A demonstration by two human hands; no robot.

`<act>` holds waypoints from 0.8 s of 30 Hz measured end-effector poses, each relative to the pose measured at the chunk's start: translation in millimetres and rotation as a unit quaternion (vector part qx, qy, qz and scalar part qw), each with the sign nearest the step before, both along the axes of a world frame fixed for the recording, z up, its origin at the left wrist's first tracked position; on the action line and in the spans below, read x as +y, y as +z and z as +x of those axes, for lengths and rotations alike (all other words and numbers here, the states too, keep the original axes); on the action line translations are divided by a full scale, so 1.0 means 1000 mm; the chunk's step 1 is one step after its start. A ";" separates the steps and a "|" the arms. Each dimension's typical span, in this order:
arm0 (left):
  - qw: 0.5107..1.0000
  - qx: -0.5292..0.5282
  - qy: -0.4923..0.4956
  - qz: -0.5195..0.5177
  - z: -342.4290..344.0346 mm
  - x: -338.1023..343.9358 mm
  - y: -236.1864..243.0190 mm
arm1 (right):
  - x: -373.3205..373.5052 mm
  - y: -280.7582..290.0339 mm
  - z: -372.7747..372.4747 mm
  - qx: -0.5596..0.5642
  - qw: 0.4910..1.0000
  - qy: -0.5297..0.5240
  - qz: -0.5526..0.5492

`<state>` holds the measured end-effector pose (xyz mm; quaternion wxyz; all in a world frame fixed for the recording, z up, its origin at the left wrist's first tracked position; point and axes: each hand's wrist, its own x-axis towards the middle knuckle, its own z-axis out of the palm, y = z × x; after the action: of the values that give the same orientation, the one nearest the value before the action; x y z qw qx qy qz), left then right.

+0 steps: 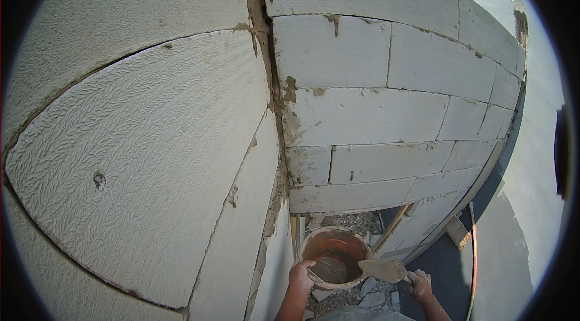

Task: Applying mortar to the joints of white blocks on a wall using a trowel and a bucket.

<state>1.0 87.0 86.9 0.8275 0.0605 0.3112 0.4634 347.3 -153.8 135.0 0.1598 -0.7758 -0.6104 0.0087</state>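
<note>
My left hand [300,274] grips the near left rim of a round bucket [307,247], its fingers closed over the edge. Inside the reddish-stained bucket lies some grey-brown mortar [329,269] at the bottom. In my right hand [420,285] is the handle of a trowel [386,270], fingers wrapped round it. The trowel's blade is coated with mortar and points left, its tip at the bucket's right rim. Ahead, a vertical joint [269,61] smeared with mortar runs down the corner between two block walls.
A large pale block wall [139,158] rises close on my left, and another wall of pale blocks [368,112] stands ahead. Broken block pieces and rubble [374,298] lie around the bucket. On the right are a brush-like wooden thing [457,231] and an orange hose [474,254].
</note>
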 end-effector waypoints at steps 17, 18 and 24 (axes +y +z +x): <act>0.992 0.085 0.078 0.059 -0.004 -0.011 0.039 | 0.148 0.196 -0.063 0.354 0.926 0.008 0.132; 0.991 0.094 0.080 0.054 -0.005 -0.010 0.033 | 0.165 0.237 -0.073 0.346 0.927 0.041 0.143; 0.990 0.072 0.073 0.095 -0.003 -0.014 0.018 | 0.302 0.428 -0.117 0.136 0.925 0.152 0.320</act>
<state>-2.0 73.2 104.6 0.7576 0.1491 0.3282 0.5441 230.1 148.7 562.7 0.4780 -0.5729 -0.6633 -0.0574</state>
